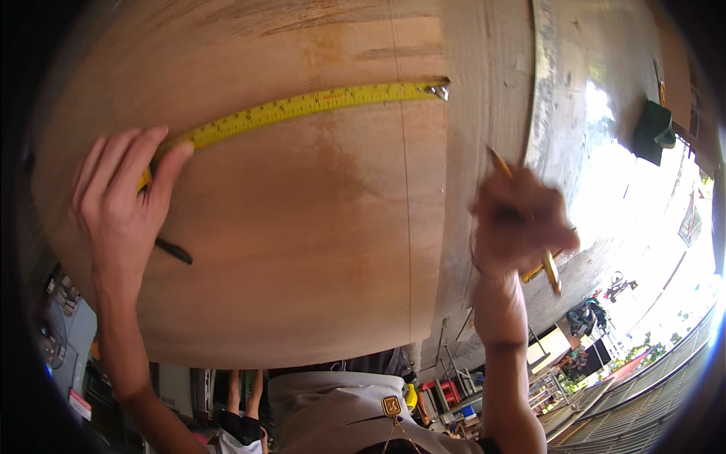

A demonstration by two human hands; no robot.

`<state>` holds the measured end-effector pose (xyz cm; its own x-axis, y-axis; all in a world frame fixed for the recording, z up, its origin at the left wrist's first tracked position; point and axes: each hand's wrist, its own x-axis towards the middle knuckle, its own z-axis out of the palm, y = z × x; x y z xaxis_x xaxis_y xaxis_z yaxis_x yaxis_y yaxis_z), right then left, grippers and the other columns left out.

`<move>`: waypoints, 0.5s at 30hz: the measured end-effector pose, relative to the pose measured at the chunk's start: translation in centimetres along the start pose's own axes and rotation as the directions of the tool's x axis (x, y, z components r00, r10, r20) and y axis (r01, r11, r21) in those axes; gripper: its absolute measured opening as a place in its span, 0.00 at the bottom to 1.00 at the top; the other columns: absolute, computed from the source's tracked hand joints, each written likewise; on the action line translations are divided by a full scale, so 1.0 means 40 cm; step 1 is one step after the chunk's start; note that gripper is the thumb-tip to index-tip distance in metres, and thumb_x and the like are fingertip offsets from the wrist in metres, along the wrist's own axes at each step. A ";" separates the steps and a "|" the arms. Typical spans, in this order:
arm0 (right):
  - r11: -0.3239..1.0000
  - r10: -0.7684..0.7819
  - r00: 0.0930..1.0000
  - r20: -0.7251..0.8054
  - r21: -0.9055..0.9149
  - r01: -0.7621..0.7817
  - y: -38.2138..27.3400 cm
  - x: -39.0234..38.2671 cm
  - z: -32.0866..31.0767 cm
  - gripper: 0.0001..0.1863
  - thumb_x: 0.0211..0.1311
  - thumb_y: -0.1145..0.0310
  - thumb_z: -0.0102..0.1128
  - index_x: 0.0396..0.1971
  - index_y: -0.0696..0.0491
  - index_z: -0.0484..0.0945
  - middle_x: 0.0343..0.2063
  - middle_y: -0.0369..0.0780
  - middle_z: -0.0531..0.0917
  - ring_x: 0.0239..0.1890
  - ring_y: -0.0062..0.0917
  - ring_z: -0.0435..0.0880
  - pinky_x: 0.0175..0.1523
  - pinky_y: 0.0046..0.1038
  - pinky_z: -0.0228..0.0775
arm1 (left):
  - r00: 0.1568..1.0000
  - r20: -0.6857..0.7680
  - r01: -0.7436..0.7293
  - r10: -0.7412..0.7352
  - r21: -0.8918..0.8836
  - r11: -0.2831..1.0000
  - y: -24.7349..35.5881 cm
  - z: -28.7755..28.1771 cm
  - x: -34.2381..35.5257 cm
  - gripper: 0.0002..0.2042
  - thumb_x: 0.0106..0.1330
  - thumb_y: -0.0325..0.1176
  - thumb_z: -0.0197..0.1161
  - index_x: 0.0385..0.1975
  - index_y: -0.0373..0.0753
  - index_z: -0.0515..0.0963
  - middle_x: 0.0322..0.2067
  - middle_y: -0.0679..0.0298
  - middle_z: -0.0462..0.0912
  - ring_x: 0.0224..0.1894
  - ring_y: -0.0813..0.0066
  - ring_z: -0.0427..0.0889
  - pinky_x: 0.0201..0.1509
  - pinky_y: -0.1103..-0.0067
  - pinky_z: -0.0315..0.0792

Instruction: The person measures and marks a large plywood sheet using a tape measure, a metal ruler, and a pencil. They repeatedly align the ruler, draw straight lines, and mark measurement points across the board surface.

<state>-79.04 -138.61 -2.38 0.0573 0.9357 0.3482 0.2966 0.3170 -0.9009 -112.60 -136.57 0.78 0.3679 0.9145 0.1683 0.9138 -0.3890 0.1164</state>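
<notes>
My left hand (117,189) is closed round the yellow case of a tape measure, mostly hidden by the fingers; its dark strap hangs out below the palm. The yellow tape blade (280,110) runs rightward across a plywood sheet (302,234). Its metal hook (439,92) lies at the sheet's right edge. A thin dark line (407,189) crosses the sheet near that edge and passes under the blade. Right of the sheet, my right hand (522,219), blurred by motion, grips a yellow pencil (553,274) whose point sticks out toward the far side.
Beneath the sheet, a worn wooden surface (488,83) extends to the right. A dark green object (652,132) sits at the far right. Below the near edge, another person's legs (246,393) show at left, and red and metal clutter (446,393) stands at right.
</notes>
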 end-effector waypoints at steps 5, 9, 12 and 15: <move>0.727 0.117 0.986 -0.116 -0.666 -0.164 -0.132 -0.315 -0.245 0.17 0.60 0.62 0.66 0.23 0.55 0.69 0.22 0.43 0.80 0.32 0.34 0.81 0.36 0.32 0.72 | 0.981 -0.189 -0.013 -0.037 -0.259 0.966 0.104 -0.049 0.026 0.15 0.64 0.35 0.68 0.48 0.38 0.81 0.22 0.62 0.79 0.20 0.79 0.74 0.26 0.82 0.69; 0.624 0.340 0.892 -0.297 -0.638 -0.450 -0.172 -0.572 -0.350 0.20 0.44 0.75 0.76 0.27 0.55 0.67 0.33 0.45 0.81 0.46 0.42 0.78 0.48 0.39 0.70 | 0.985 -0.090 0.118 -0.147 -0.271 0.955 0.163 -0.070 -0.008 0.17 0.68 0.45 0.61 0.53 0.44 0.79 0.11 0.67 0.62 0.14 0.77 0.64 0.21 0.76 0.62; 0.636 0.433 0.853 -0.290 -0.573 -0.517 -0.174 -0.626 -0.343 0.19 0.42 0.77 0.74 0.26 0.55 0.67 0.29 0.44 0.80 0.38 0.38 0.79 0.43 0.34 0.71 | 0.959 0.118 0.278 -0.256 -0.249 0.928 0.112 -0.065 -0.080 0.17 0.69 0.44 0.61 0.52 0.44 0.79 0.11 0.65 0.63 0.14 0.77 0.64 0.22 0.76 0.63; 0.676 0.418 0.856 -0.303 -0.526 -0.516 -0.146 -0.671 -0.324 0.18 0.41 0.81 0.68 0.20 0.55 0.63 0.20 0.41 0.72 0.22 0.29 0.73 0.29 0.26 0.66 | 0.910 0.308 0.328 -0.276 -0.131 0.936 0.079 -0.059 -0.138 0.17 0.69 0.45 0.59 0.53 0.44 0.79 0.12 0.63 0.66 0.15 0.73 0.69 0.24 0.75 0.65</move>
<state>-69.95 -167.56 -3.11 0.4622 0.8868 0.0006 0.6723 -0.3500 -0.6523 -112.14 -143.11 2.54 0.1361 0.9741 -0.1807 0.9530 -0.0789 0.2925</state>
